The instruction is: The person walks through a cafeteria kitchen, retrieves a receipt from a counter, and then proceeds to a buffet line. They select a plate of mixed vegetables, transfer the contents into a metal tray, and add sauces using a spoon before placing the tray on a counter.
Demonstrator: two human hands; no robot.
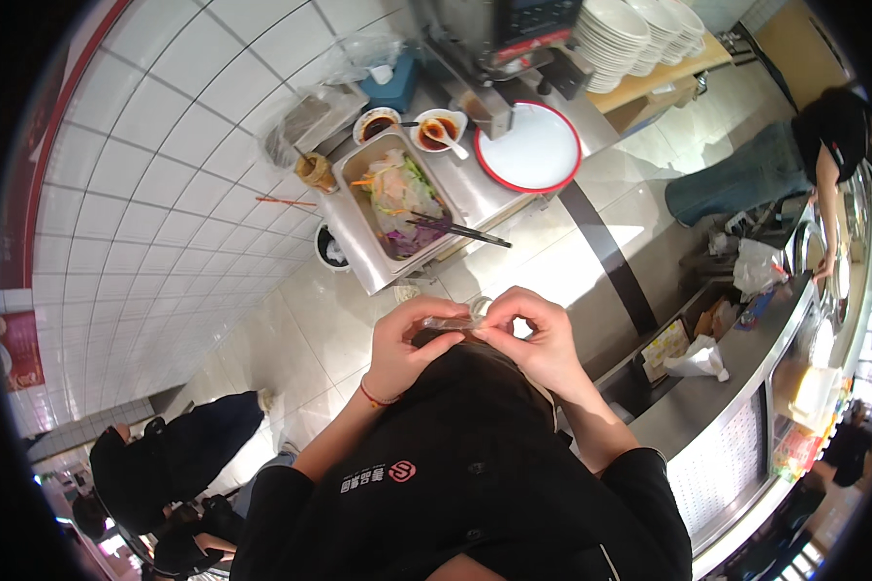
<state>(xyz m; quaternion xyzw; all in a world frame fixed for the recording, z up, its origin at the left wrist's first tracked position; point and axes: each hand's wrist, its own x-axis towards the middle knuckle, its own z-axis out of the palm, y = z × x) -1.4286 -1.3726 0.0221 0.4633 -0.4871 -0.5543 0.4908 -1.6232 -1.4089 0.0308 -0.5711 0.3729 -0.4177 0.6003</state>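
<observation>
Close to my body, both hands hold a small piece of clear plastic, perhaps a film or packet, too small to name surely. My left hand [400, 348] pinches one end of the clear plastic [449, 322] between thumb and fingers. The thumb and index finger of my right hand [545, 341] grip its other end, where a pale loop shows. Beyond my hands, on a steel counter, sits a rectangular steel pan [356, 181] of shredded vegetables and translucent strips [400, 192]. Dark chopsticks [472, 232] rest across the pan's near right corner.
Behind the pan stand two sauce bowls [454, 120], one holding a white spoon [454, 147]. A red-rimmed white plate [529, 149] lies beneath a steel machine [479, 87]. Stacked plates [610, 43] are at the back. Another person [756, 167] works at the right counter [727, 407].
</observation>
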